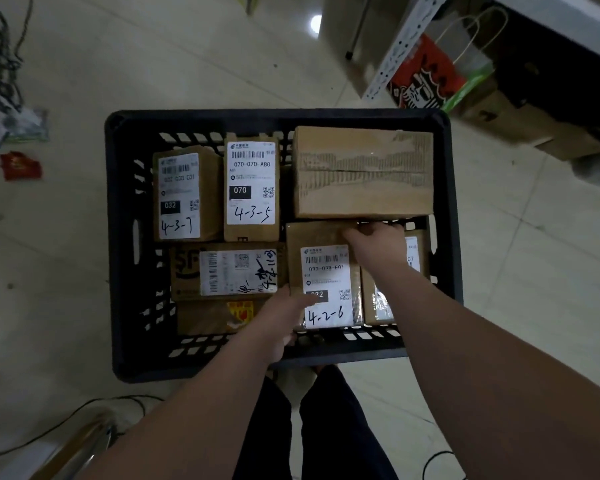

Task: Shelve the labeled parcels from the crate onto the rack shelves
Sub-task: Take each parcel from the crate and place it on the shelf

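A: While both bare forearms reach forward and down into the black crate [257, 116] on the tiled floor [84, 81], what do the hands have?

B: One box between them: the 4-2-6 parcel [326, 268], lying label up in the crate's near right part. The left hand [281, 320] comes in at its near left corner. The thumb is laid over the label by the black "032" patch, and the other fingers are out of sight under the near edge.

A: And the right hand [374, 240]?

B: Its wrist crosses the parcel's right side, and the fingers curl over the far edge, down into the gap before the large taped box [362, 171]. So each grip is closed on the same parcel, one at each end — whether it is lifted clear of the crate bottom I cannot tell.

A: What lies around it?

B: Just right of it is a neighbouring parcel [413, 251], partly hidden by the right forearm. In the far left part, the 4-3-7 parcel [184, 195] and the 4-3-5 parcel [251, 188] lie side by side — and a perforated rack upright [406, 43] stands beyond the crate at the upper right.
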Demonstrator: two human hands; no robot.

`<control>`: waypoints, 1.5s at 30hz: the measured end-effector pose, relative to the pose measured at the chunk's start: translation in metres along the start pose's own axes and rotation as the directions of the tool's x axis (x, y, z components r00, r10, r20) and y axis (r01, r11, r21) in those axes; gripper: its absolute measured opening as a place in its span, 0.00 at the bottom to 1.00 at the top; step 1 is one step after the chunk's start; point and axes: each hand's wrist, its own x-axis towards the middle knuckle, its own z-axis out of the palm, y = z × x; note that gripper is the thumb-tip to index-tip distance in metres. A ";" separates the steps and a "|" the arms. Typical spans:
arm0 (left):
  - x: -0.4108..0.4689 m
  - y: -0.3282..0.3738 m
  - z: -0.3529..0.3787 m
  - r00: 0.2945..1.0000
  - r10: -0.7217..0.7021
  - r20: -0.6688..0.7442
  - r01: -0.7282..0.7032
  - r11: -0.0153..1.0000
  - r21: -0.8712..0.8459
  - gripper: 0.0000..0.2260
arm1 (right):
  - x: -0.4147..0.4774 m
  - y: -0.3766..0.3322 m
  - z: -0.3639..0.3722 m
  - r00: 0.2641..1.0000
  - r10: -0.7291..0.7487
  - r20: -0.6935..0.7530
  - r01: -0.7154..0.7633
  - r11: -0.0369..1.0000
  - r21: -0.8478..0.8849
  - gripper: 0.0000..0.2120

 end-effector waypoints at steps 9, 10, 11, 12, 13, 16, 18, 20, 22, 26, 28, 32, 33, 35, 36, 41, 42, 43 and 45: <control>-0.003 0.015 0.012 0.989 0.107 -0.106 -0.100 0.993 0.069 0.16 | -0.023 -0.003 0.000 0.989 0.062 0.136 -0.083 0.985 0.152 0.40; -0.001 0.019 0.014 0.967 0.185 -0.176 -0.157 0.975 0.159 0.16 | -0.023 -0.004 0.002 0.990 0.040 0.135 -0.052 0.995 0.083 0.37; 0.000 0.025 0.014 0.913 0.296 -0.281 -0.223 0.938 0.265 0.17 | -0.022 -0.004 0.006 0.994 0.014 0.107 -0.015 1.000 0.006 0.33; 0.000 0.034 0.014 0.812 0.426 -0.399 -0.273 0.881 0.386 0.21 | -0.022 -0.005 0.009 0.998 -0.023 0.059 0.026 0.998 -0.050 0.30; -0.002 0.045 0.012 0.676 0.550 -0.491 -0.289 0.811 0.509 0.26 | -0.023 -0.006 0.010 0.997 -0.072 -0.009 0.071 0.995 -0.072 0.26; 0.002 0.081 -0.007 0.460 0.704 -0.542 -0.221 0.681 0.698 0.38 | -0.020 -0.007 0.008 0.937 -0.245 -0.249 0.234 0.969 -0.074 0.13; 0.016 0.095 -0.021 0.569 0.646 -0.510 -0.140 0.687 0.713 0.45 | -0.017 -0.007 0.006 0.884 -0.347 -0.315 0.332 0.938 -0.101 0.10; 0.024 0.101 -0.028 0.682 0.560 -0.470 -0.099 0.707 0.700 0.50 | -0.015 -0.008 0.005 0.856 -0.404 -0.323 0.386 0.914 -0.122 0.09; 0.027 0.102 -0.029 0.693 0.556 -0.458 -0.081 0.692 0.717 0.52 | -0.014 -0.007 0.005 0.857 -0.407 -0.316 0.386 0.913 -0.130 0.08; 0.017 0.098 -0.028 0.627 0.586 -0.514 -0.066 0.696 0.715 0.51 | -0.019 -0.008 0.004 0.916 -0.337 -0.218 0.322 0.941 -0.103 0.09; 0.010 0.095 -0.026 0.593 0.601 -0.537 -0.072 0.703 0.707 0.51 | -0.022 -0.010 0.001 0.944 -0.304 -0.131 0.294 0.952 -0.089 0.14; -0.013 0.095 -0.024 0.562 0.619 -0.549 -0.133 0.722 0.678 0.49 | -0.023 -0.015 -0.002 0.972 -0.234 -0.030 0.232 0.971 -0.064 0.20; -0.023 0.095 -0.023 0.547 0.641 -0.539 -0.171 0.716 0.677 0.49 | -0.023 -0.017 -0.002 0.974 -0.224 -0.031 0.223 0.974 -0.051 0.20; -0.046 0.092 -0.021 0.498 0.710 -0.498 -0.261 0.671 0.695 0.47 | -0.025 -0.020 -0.002 0.978 -0.209 -0.021 0.209 0.978 -0.026 0.20; -0.058 0.089 -0.021 0.472 0.739 -0.480 -0.308 0.648 0.696 0.47 | -0.029 -0.023 -0.003 0.979 -0.203 -0.010 0.203 0.979 0.010 0.21; -0.099 0.073 -0.030 0.502 0.754 -0.423 -0.451 0.646 0.616 0.45 | -0.062 -0.049 -0.015 0.948 -0.245 0.204 0.115 0.859 0.498 0.32; -0.103 0.068 -0.029 0.530 0.756 -0.385 -0.461 0.638 0.617 0.44 | -0.069 -0.056 -0.018 0.908 -0.280 0.311 0.048 0.807 0.588 0.37; -0.105 0.063 -0.026 0.553 0.758 -0.346 -0.472 0.627 0.620 0.44 | -0.075 -0.061 -0.019 0.858 -0.325 0.398 -0.013 0.761 0.648 0.41; -0.106 0.055 -0.020 0.577 0.764 -0.287 -0.482 0.603 0.636 0.46 | -0.081 -0.067 -0.018 0.797 -0.389 0.463 -0.065 0.707 0.704 0.43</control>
